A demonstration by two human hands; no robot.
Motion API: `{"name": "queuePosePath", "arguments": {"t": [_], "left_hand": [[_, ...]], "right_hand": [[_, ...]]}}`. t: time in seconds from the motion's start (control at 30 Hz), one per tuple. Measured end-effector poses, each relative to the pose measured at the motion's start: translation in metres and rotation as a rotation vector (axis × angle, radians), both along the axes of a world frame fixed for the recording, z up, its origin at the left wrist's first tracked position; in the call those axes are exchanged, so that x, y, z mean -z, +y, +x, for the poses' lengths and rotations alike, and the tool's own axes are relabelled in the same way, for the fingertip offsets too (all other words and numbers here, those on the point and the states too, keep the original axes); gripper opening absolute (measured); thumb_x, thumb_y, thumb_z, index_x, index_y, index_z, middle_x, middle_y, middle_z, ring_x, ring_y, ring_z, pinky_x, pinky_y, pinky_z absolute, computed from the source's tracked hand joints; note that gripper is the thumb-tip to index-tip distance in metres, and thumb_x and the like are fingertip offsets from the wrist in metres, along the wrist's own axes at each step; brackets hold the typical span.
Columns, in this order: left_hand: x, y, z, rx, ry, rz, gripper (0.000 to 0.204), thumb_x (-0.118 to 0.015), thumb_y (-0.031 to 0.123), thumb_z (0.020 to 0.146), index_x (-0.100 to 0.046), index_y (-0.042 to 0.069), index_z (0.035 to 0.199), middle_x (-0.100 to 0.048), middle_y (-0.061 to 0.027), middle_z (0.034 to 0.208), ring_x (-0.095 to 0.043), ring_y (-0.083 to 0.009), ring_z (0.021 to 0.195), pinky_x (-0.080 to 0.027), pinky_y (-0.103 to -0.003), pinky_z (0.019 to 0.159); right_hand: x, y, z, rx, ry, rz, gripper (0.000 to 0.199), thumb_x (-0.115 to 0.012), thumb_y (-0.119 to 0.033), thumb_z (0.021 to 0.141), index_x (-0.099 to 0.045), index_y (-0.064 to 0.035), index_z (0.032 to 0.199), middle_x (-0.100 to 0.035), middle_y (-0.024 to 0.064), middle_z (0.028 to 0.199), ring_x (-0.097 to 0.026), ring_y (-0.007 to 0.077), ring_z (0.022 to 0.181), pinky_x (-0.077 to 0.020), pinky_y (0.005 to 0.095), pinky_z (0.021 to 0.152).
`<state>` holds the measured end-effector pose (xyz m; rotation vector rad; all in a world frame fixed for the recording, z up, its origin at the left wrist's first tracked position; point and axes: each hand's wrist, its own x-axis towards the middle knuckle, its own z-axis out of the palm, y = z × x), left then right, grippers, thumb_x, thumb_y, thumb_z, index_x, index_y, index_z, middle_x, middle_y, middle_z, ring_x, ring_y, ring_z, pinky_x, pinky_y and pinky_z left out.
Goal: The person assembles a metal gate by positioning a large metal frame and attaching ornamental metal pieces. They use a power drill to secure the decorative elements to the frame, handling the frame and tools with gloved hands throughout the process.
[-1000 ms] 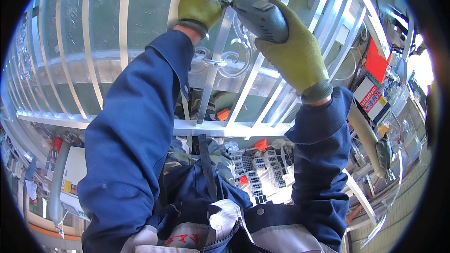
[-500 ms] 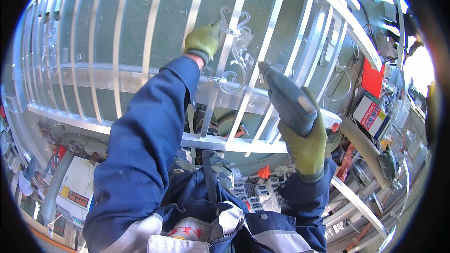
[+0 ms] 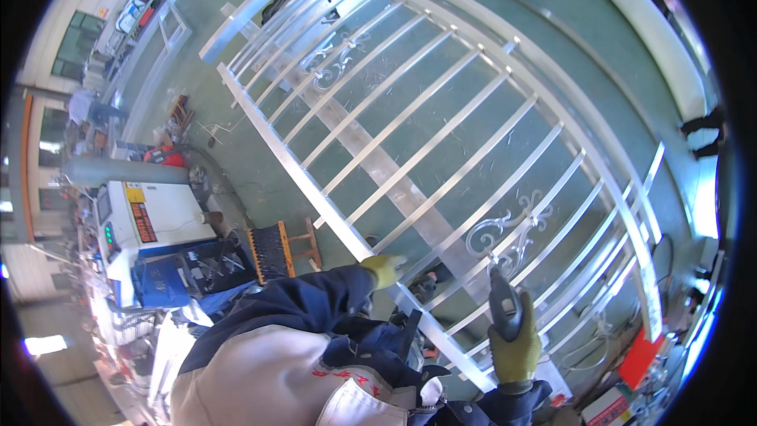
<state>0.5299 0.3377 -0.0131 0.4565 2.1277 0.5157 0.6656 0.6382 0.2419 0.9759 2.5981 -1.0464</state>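
Note:
A large silvery metal railing panel [image 3: 441,131] with straight bars and a curved outer rail stretches across the view. Curled scroll ornaments [image 3: 516,229] sit among the bars near its right end; a similar scroll ornament [image 3: 322,71] is at the far left. My right hand [image 3: 516,351], in a yellow-green glove, is closed round a dark grey handheld power tool [image 3: 505,308]. The tool's narrow nose points up, just below the near scrolls. My left hand [image 3: 382,270], gloved alike, is at the panel's near straight rail [image 3: 339,227]; its fingers are blurred and grip cannot be made out.
A white machine cabinet [image 3: 154,213] stands at left, with a dark blue open case [image 3: 209,267] before it. Beside it is a wooden-framed stool [image 3: 272,251]. Red-orange box [image 3: 640,361] lies at lower right. A long pale roll [image 3: 658,39] lies at far right.
My view has swung left and widened, showing the whole panel. My left hand has drawn back from the scrolls to the near rail. The power tool stays in my right hand.

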Motion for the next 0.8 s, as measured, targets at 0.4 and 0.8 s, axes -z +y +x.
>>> {"name": "queuePosePath", "arguments": {"t": [0.4, 0.8], "left_hand": [[0.014, -0.273, -0.003, -0.468, 0.087, 0.121, 0.038, -0.066, 0.032, 0.093, -0.07, 0.008, 0.122, -0.074, -0.021, 0.11, -0.071, -0.0378, 0.104, -0.055, -0.041, 0.092], [0.012, -0.464, -0.052, -0.756, 0.16, 0.198, 0.033, -0.065, 0.029, 0.096, -0.069, 0.001, 0.113, -0.073, -0.0204, 0.1, -0.071, -0.0348, 0.095, -0.053, -0.04, 0.083]], "right_hand": [[-0.107, -0.173, -0.13, -0.335, -0.011, 0.14, 0.08, -0.08, -0.016, 0.076, -0.047, -0.0104, 0.149, -0.071, 0.0264, 0.116, -0.07, 0.0465, 0.105, -0.0564, 0.0499, 0.088], [-0.092, -0.302, -0.278, -0.312, 0.257, -0.194, 0.077, -0.081, -0.014, 0.077, -0.051, -0.007, 0.148, -0.07, 0.0191, 0.123, -0.069, 0.0289, 0.114, -0.0526, 0.0386, 0.098]]}}
